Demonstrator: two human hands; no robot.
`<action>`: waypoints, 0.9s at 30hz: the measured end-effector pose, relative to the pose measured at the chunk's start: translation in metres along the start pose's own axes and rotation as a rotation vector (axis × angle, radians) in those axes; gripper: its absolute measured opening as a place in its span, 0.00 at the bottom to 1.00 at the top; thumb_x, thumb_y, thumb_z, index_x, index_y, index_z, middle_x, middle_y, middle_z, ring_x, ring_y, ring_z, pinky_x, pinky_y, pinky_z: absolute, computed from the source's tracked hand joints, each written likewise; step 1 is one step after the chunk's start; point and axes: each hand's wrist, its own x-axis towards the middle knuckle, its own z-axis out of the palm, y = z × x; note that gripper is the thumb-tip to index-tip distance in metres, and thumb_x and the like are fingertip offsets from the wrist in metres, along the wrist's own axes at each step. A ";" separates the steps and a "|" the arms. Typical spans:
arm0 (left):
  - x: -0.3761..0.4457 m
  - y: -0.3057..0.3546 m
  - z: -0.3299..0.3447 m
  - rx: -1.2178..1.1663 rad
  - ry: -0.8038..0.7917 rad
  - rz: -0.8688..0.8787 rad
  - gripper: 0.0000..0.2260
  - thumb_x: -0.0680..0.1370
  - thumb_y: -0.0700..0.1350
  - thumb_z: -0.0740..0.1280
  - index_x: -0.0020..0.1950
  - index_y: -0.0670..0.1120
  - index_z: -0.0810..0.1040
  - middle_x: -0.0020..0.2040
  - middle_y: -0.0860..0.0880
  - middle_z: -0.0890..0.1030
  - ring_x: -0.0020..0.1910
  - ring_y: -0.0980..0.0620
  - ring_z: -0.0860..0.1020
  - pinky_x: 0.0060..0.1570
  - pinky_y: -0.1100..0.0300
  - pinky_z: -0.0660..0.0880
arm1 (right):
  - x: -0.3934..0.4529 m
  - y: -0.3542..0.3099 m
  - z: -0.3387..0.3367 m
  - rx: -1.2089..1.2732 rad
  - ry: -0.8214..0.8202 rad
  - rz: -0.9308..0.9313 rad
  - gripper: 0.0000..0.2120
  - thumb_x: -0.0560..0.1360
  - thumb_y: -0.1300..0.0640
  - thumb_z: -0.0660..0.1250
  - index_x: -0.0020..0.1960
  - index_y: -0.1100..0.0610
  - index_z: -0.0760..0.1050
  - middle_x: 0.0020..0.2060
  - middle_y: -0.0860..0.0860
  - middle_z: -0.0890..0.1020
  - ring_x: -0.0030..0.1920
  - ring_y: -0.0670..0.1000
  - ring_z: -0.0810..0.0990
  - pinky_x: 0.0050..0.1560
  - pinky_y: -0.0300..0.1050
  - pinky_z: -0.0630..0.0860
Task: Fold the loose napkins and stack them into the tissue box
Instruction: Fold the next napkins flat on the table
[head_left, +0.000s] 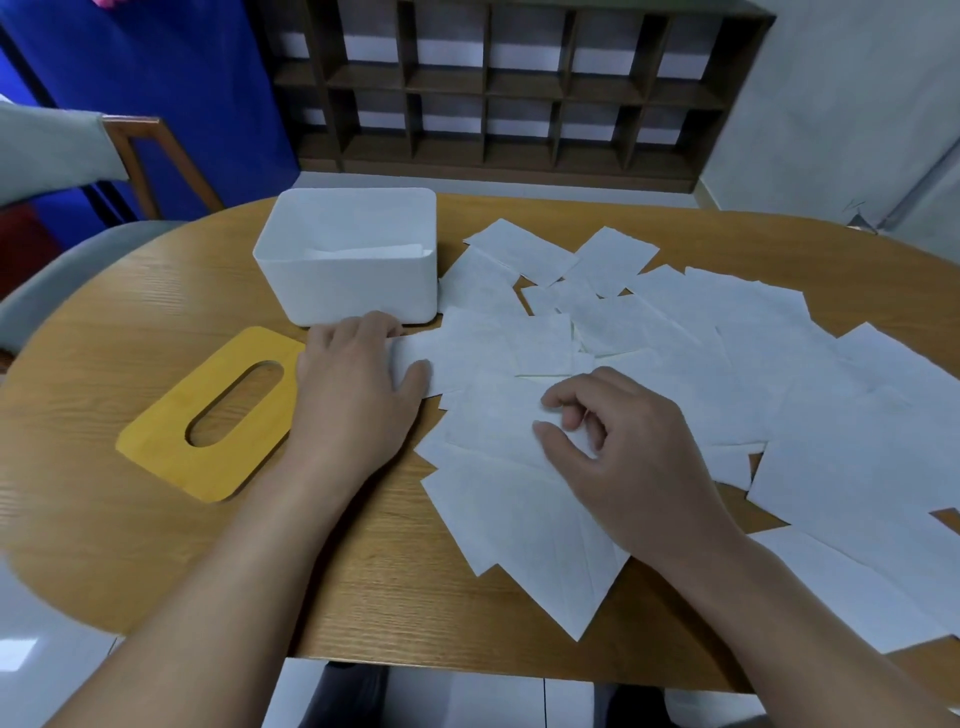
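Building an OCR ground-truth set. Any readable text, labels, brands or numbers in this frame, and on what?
None readable.
White tissue box: plain walls, no print showing.
Yellow lid: bare wood grain with an oval slot, no markings.
Loose napkins: only a faint embossed texture, no letters.
Dark shelf unit behind the table: no labels or signs visible.

White napkins (649, 338), white tissue box (348, 260), yellow lid (171, 441); wood-grain table (130, 545)
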 end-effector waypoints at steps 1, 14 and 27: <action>-0.001 0.002 0.001 0.019 -0.003 0.003 0.18 0.82 0.56 0.71 0.69 0.50 0.79 0.64 0.50 0.81 0.67 0.41 0.72 0.65 0.45 0.68 | 0.000 0.001 0.002 -0.006 -0.019 -0.006 0.06 0.80 0.52 0.77 0.57 0.50 0.85 0.41 0.39 0.78 0.40 0.41 0.77 0.44 0.34 0.70; -0.005 0.008 -0.009 -0.376 -0.039 -0.036 0.05 0.82 0.49 0.74 0.53 0.54 0.79 0.51 0.56 0.82 0.51 0.53 0.79 0.47 0.55 0.74 | 0.001 0.010 0.004 -0.003 -0.099 -0.004 0.07 0.81 0.50 0.75 0.59 0.46 0.86 0.40 0.41 0.78 0.41 0.46 0.78 0.43 0.37 0.71; -0.003 0.014 -0.012 -0.226 -0.150 -0.082 0.07 0.80 0.47 0.75 0.45 0.50 0.78 0.39 0.53 0.79 0.38 0.53 0.76 0.36 0.54 0.69 | 0.000 0.008 0.002 -0.002 -0.109 -0.012 0.07 0.81 0.49 0.74 0.59 0.45 0.84 0.40 0.41 0.77 0.42 0.46 0.78 0.44 0.38 0.73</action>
